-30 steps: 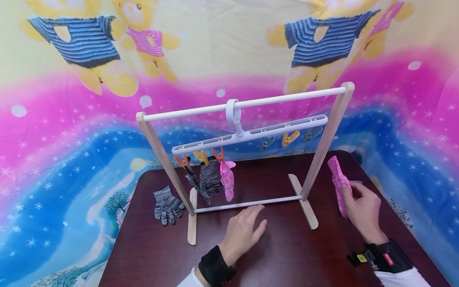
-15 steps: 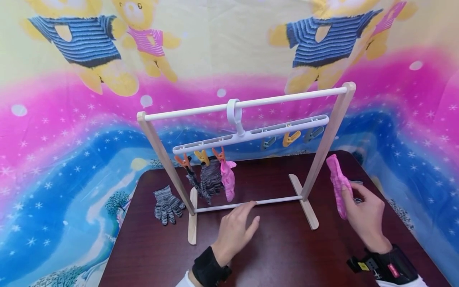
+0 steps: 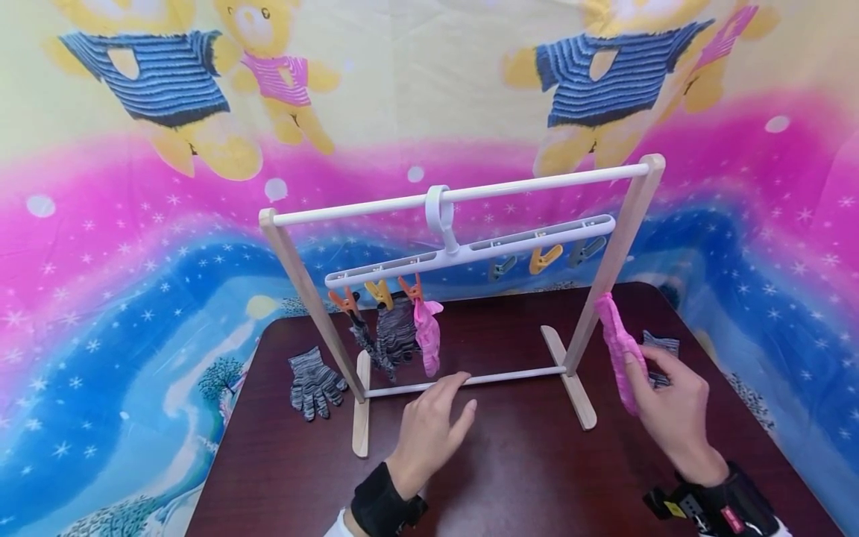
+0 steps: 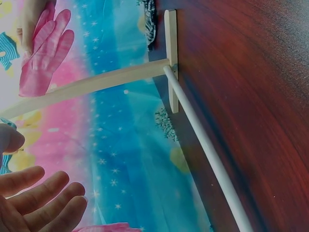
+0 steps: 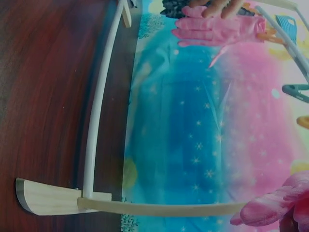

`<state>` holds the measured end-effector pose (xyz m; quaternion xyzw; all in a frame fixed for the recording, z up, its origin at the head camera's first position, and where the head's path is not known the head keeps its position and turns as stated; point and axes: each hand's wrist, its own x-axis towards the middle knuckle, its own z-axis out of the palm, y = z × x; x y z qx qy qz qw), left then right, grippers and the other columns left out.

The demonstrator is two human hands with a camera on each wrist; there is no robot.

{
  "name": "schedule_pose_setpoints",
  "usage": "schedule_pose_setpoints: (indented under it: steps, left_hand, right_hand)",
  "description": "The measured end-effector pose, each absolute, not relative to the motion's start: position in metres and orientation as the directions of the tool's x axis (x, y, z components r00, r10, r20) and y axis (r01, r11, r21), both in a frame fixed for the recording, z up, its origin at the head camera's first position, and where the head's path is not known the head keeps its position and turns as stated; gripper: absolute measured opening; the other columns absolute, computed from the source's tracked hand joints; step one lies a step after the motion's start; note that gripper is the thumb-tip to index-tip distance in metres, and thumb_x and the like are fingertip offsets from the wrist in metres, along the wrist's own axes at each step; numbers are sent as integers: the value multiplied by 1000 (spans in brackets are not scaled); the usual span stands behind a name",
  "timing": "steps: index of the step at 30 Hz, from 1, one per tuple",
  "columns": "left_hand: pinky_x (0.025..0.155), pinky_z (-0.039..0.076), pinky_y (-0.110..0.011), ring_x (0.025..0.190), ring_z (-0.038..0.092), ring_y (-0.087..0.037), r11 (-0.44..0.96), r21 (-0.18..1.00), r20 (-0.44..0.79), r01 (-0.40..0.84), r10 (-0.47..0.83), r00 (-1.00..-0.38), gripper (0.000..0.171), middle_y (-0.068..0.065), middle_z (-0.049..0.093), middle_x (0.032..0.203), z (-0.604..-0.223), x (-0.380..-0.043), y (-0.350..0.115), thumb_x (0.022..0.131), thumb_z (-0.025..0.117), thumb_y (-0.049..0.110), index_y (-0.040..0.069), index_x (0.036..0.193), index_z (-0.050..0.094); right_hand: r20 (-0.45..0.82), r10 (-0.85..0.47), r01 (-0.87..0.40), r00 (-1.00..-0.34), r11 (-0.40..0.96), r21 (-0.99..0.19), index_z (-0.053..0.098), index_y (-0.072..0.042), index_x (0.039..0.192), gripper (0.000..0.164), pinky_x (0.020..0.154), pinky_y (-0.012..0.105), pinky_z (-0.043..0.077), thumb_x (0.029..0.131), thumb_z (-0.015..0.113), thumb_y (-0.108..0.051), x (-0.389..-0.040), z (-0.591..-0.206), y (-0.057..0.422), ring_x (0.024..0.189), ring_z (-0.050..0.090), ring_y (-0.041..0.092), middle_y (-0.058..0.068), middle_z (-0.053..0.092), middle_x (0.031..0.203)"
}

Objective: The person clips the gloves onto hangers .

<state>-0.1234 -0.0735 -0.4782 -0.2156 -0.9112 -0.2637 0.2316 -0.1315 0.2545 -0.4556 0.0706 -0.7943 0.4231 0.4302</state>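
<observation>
My right hand [image 3: 671, 410] pinches a pink glove [image 3: 620, 354] between thumb and fingers, beside the rack's right post. In the left wrist view this pink glove [image 4: 46, 55] shows its fingers pointing up. My left hand [image 3: 429, 429] holds nothing; its fingers are loosely spread in front of the rack's lower bar. A white clip hanger [image 3: 470, 252] hangs from the rack's top rod [image 3: 537, 183]. Clipped at its left end are a grey-black knit glove [image 3: 396, 332] and another pink glove [image 3: 427, 339].
One grey striped glove [image 3: 314, 384] lies left of the rack. Partly behind my right hand lies another grey glove [image 3: 661, 347]. A blue-grey clip [image 3: 502, 267], a yellow clip [image 3: 545, 259] and a second blue-grey clip [image 3: 587, 252] hang on the hanger's right half. The dark table [image 3: 523, 477] carries the rack.
My right hand has carried the pink glove a little left, nearer the post, uncovering more of the grey glove behind. My left hand has drifted left. The rack and hanger stay put.
</observation>
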Motion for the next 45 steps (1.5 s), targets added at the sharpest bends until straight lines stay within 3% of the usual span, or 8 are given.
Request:
schedule_pose_setpoints:
  steps: [6,16,21,25,37,39,44,45]
  left_hand:
    - [78,61,-34,109,72,-14,756,423,506,499,260,-822,40,0,72,125,-473,-124,-75,94,70,31,16,131,65]
    - [80,60,-32,112,71,-13,738,434,543,516,243,-804,40,1,72,124,-468,-128,-74,93,71,30,18,131,65]
    - [86,60,-33,112,71,-13,718,471,536,512,228,-813,40,0,72,124,-466,-129,-74,94,70,28,16,132,64]
    - [90,59,-34,111,71,-14,681,536,496,499,225,-839,40,-2,71,128,-464,-130,-74,96,68,28,15,134,63]
    - [86,61,-33,105,70,-16,553,691,422,465,214,-881,41,-7,68,129,-457,-140,-66,98,66,22,12,137,58]
    - [87,61,-33,105,70,-17,555,688,428,467,209,-879,40,-7,69,128,-455,-142,-64,98,66,23,12,137,58]
    - [83,60,-32,102,71,-20,596,631,491,496,189,-851,38,-5,71,123,-454,-147,-64,97,66,23,11,133,61]
    - [82,60,-32,102,71,-19,603,623,498,499,185,-847,38,-4,71,122,-453,-148,-64,97,66,23,11,133,61]
  right_hand:
    - [748,212,-507,-629,617,-602,73,9,100,19,86,1,39,81,73,7,-133,-456,246,93,54,-22,-40,58,108]
    - [737,184,-502,-650,623,-599,74,5,98,18,80,2,39,80,74,8,-140,-465,233,88,53,-19,-28,61,101]
    - [718,173,-496,-674,614,-614,74,5,100,20,79,2,41,81,74,9,-142,-471,227,84,54,-17,1,72,92]
    - [719,171,-496,-674,616,-612,73,5,99,19,80,3,42,81,73,9,-144,-475,223,87,53,-20,21,72,88]
    - [689,241,-489,-683,550,-677,75,4,94,17,80,2,40,79,73,12,-153,-486,202,85,54,-21,24,73,83]
    - [675,245,-475,-696,548,-688,76,3,95,17,81,2,40,80,74,11,-155,-487,199,84,55,-21,16,74,83]
    - [660,226,-471,-717,541,-697,76,0,96,14,81,2,41,83,74,6,-158,-489,192,85,56,-20,12,76,84]
    - [663,220,-476,-716,541,-694,76,1,96,14,82,2,41,83,74,6,-159,-489,191,85,56,-20,16,75,85]
